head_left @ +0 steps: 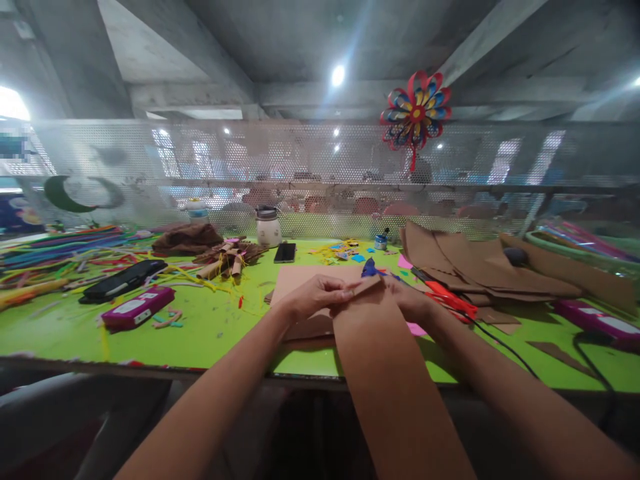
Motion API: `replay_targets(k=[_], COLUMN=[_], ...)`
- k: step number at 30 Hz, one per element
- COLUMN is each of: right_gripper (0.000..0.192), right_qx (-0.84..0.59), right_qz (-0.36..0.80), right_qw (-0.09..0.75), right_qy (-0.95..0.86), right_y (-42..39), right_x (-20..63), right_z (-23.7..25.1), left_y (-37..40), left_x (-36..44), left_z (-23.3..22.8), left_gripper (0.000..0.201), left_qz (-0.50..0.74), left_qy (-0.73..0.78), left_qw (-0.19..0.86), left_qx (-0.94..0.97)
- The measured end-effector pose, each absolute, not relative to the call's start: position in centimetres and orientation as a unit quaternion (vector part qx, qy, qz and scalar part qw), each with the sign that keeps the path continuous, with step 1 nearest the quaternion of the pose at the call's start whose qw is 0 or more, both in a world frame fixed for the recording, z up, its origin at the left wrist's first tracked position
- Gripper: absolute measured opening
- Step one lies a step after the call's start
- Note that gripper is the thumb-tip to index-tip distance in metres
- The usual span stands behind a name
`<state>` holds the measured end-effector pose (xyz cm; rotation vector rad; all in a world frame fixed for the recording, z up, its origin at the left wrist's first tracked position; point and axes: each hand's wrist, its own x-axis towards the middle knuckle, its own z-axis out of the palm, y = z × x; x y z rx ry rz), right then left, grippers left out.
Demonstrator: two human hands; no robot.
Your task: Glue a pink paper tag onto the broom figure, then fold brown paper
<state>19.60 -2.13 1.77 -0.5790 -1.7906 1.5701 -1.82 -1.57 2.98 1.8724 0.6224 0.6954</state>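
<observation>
A long brown cardboard strip (385,373) runs from my hands over the table's front edge and down toward my lap. Its far end is bent over into a narrow fold. My left hand (317,295) pinches this fold at its left side, thumb on top. At the right side of the same end, my right hand (407,300) is closed on the strip, with its fingertips partly hidden. Just beyond the fold a dark blue object (370,268) shows, too covered to name. Under my hands lie flat cardboard sheets (300,277).
On the green table (210,340) a stack of brown cardboard (465,260) stands right, beside red-handled scissors (453,300) and a cable. Left are a purple box (137,308), a black case (123,280) and colourful pipe cleaners (65,247). A phone (285,252) and jar (268,227) sit behind.
</observation>
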Motion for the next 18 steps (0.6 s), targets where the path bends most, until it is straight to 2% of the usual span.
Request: replay_targets(k=[3, 8, 12, 15, 18], right_gripper=[0.033, 0.024, 0.018, 0.015, 0.019], right_qx=[-0.2, -0.208, -0.21, -0.214, -0.217], right_qz=[0.582, 0.558, 0.558, 0.536, 0.519], right_qw=[0.305, 0.364, 0.38, 0.381, 0.387], right_qy=[-0.727, -0.716, -0.707, -0.722, -0.73], right_y=[-2.9, -2.5, -2.6, -2.8, -2.8], right_x=[19.3, 19.5, 19.4, 19.3, 19.4], right_z=[1.9, 1.5, 1.3, 1.6, 2.1], left_y=[-1.6, -2.1, -3.4, -3.6, -2.5], left_x=[-1.2, -0.9, -0.9, -1.0, -1.8], left_z=[2.3, 1.4, 0.9, 0.9, 1.5], left_gripper=[0.032, 0.023, 0.028, 0.028, 0.025], left_qz=[0.261, 0.26, 0.251, 0.225, 0.204], left_qy=[0.228, 0.195, 0.159, 0.177, 0.245], left_qw=[0.558, 0.677, 0.749, 0.735, 0.654], left_qx=[0.754, 0.66, 0.591, 0.615, 0.686])
